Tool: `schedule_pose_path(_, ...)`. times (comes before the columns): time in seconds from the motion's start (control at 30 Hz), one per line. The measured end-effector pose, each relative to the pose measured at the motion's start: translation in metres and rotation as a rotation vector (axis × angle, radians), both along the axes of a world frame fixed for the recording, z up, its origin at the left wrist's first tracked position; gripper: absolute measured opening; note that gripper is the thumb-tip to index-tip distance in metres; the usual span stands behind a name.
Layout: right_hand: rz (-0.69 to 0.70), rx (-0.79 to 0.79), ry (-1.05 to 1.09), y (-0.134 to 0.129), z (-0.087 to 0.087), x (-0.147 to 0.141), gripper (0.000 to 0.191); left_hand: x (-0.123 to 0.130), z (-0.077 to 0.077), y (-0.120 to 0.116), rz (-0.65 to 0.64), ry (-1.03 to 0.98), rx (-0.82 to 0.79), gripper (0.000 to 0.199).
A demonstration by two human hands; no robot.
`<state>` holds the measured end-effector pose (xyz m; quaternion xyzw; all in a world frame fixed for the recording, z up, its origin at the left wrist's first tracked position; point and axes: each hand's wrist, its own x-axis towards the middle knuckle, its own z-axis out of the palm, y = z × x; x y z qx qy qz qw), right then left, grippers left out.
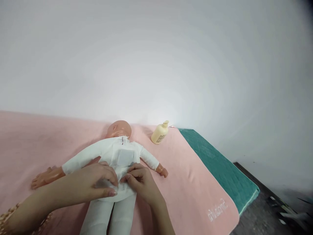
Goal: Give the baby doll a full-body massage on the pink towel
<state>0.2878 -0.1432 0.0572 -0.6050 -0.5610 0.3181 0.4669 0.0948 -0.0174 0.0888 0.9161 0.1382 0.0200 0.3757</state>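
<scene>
A baby doll (pixel 119 145) with a white cloth body lies stretched out, arms spread, its bald head at the far end. A pale rectangular panel (pixel 126 157) sits on its torso. Around its hips is a white diaper-like wrap (pixel 122 194). My left hand (pixel 97 181) is curled at the left side of the wrap, thumb and fingers bent around some of the white material. From the right, my right hand (pixel 143 182) pinches the wrap at the waist, close to the left fingertips. My fingers partly hide the doll's waist.
A cream pump bottle (pixel 159 133) stands beyond the doll's arm on the right. Under everything lies a pink mat (pixel 190 182) with white lettering, over a green pad (pixel 220 166). A pale wall (pixel 156 65) rises behind. Dark floor (pixel 264 218) shows at lower right.
</scene>
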Motion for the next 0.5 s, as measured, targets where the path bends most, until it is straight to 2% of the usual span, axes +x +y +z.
schedule_pose_path(0.1,0.0,0.001,0.021,0.001,-0.003,0.0,0.027,0.002,0.001,0.001,-0.007,0.013,-0.021,0.037)
schedule_pose_path(0.2,-0.041,0.07,0.008,0.002,-0.007,0.001,0.025,0.004,0.004,0.001,0.005,-0.043,0.014,0.033)
schedule_pose_path(0.37,-0.173,0.204,-0.046,0.003,-0.012,0.004,0.024,0.009,0.003,0.0,0.121,-0.218,0.063,0.034)
schedule_pose_path(0.5,-0.168,0.177,-0.067,0.005,-0.013,0.005,0.024,0.011,-0.003,0.003,0.102,-0.214,0.097,0.033)
